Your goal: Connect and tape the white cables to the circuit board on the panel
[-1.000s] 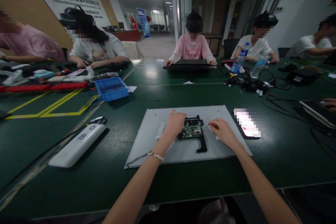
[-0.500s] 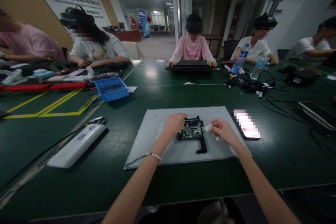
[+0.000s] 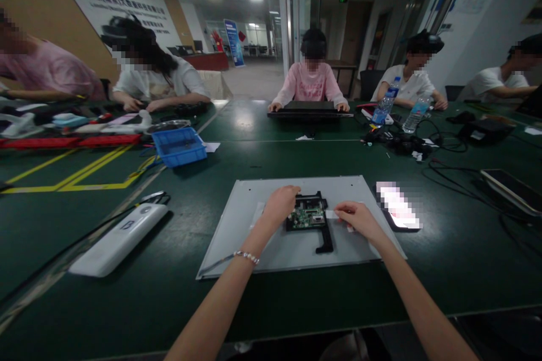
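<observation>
A grey-white flat panel (image 3: 262,254) lies on the table in front of me. On it rests a black plastic frame (image 3: 326,240) with a green circuit board (image 3: 311,215) inside. My left hand (image 3: 280,204) is closed at the frame's upper left corner; its fingertips are partly hidden. My right hand (image 3: 356,218) pinches a small white strip (image 3: 331,214), perhaps tape or a label, whose free end reaches the frame's right edge. A clear or whitish piece (image 3: 257,215) lies on the panel left of the frame, partly behind my left hand.
A phone (image 3: 398,206) with a lit screen lies right of the panel. On the left are a white power bank (image 3: 121,240) with a cable and a blue basket (image 3: 180,148). Bottles (image 3: 386,101) and tangled cables sit at the back right. Several people sit around the table.
My right hand has moved left with the white strip, bringing its end to the frame's edge. My left hand stays at the frame's corner. The view has shifted slightly.
</observation>
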The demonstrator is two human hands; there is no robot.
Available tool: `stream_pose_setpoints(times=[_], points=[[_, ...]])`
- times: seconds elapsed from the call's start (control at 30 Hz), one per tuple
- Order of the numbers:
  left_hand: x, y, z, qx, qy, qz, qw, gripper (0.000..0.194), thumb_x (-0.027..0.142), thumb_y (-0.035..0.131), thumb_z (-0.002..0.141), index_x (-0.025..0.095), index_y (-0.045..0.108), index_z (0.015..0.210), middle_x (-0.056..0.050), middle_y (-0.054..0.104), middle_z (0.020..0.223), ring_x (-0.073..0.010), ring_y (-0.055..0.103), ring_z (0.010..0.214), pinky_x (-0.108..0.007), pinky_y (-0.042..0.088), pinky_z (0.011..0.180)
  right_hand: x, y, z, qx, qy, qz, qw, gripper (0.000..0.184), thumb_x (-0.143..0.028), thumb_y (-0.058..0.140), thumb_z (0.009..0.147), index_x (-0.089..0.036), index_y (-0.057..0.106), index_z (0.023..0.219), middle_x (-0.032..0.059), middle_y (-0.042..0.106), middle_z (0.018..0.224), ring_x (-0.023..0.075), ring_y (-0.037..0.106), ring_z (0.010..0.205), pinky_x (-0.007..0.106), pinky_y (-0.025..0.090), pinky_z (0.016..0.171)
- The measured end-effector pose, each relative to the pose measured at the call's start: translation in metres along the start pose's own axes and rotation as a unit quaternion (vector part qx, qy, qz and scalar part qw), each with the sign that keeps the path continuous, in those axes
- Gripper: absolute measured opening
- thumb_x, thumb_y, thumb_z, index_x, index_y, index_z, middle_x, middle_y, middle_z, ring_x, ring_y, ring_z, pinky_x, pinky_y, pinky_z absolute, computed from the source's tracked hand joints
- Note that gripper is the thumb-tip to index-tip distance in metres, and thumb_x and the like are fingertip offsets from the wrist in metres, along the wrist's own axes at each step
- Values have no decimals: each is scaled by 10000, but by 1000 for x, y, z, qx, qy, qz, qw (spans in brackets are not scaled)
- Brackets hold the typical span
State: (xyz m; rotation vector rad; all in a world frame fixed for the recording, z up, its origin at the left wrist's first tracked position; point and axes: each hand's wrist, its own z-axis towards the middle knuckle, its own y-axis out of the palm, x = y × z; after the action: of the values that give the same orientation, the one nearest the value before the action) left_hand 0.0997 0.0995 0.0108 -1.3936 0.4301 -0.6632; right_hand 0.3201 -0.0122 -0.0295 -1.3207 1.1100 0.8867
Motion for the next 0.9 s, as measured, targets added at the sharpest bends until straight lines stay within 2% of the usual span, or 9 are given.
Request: stream_pose_setpoints(times=[0.1, 0.17, 0.27, 0.33, 0.43, 0.57, 0.73, 0.9], points=[[2, -3, 0, 10, -3, -6, 1000, 333, 56, 429, 813, 157, 622, 1065, -93, 673, 1006, -193, 622, 927, -302, 460, 853, -1, 0, 0, -3, -9, -10, 1000, 240, -346, 578, 741, -156, 674, 852, 55, 676, 751, 153, 614, 629, 205, 392, 438], [6, -8, -3, 17, -2, -8, 1000, 345, 57, 440, 807, 159, 613, 1088, -92, 667, 1030, -197, 609, 960, -319, 445, 891, -2, 0, -1, 1, -19, -22, 1000, 229, -335, 575, 742, -160, 681, 846, 57, 686, 773, 157, 621, 647, 227, 432, 500], [18, -18, -12, 62, 7, -31, 998, 318, 91, 423, 841, 150, 601, 1097, -94, 650, 1062, -205, 592, 986, -345, 430, 924, -1, 2, -1, 2, -36, -42, 998, 216, -317, 575, 741, -163, 691, 840, 50, 695, 770, 155, 620, 652, 261, 469, 608], [32, -24, -21, 94, 35, -66, 993, 297, 119, 395, 874, 145, 591, 1096, -91, 638, 1069, -196, 584, 985, -341, 438, 916, 2, 3, 1, 4, -43, -60, 997, 217, -319, 571, 741, -165, 696, 830, 45, 695, 747, 159, 618, 653, 268, 471, 624], [54, -27, -36, 91, 101, -94, 986, 288, 151, 371, 906, 158, 569, 1115, -77, 603, 1122, -187, 550, 1037, -346, 430, 930, 5, 6, 2, 14, -56, -85, 995, 219, -323, 564, 742, -171, 703, 818, 42, 701, 755, 170, 623, 673, 276, 474, 636], [71, -18, -47, 67, 152, -72, 984, 257, 169, 393, 909, 172, 562, 1104, -73, 554, 1182, -206, 489, 1122, -378, 397, 963, 5, 9, 2, 23, -74, -98, 992, 212, -318, 566, 739, -179, 704, 820, 46, 712, 790, 182, 638, 712, 294, 484, 694], [67, -1, -49, 38, 168, -61, 983, 230, 175, 409, 908, 173, 564, 1078, -86, 554, 1145, -205, 491, 1107, -371, 403, 939, 1, 12, -1, 29, -91, -126, 987, 181, -287, 569, 739, -192, 700, 821, 42, 710, 790, 191, 649, 733, 305, 490, 712], [64, 4, -48, 38, 166, -70, 983, 236, 168, 414, 902, 177, 561, 1086, -90, 546, 1152, -210, 490, 1100, -375, 399, 940, -3, 16, -5, 45, -115, -169, 978, 164, -275, 575, 749, -206, 690, 842, 42, 689, 810, 176, 627, 696, 294, 488, 667]])
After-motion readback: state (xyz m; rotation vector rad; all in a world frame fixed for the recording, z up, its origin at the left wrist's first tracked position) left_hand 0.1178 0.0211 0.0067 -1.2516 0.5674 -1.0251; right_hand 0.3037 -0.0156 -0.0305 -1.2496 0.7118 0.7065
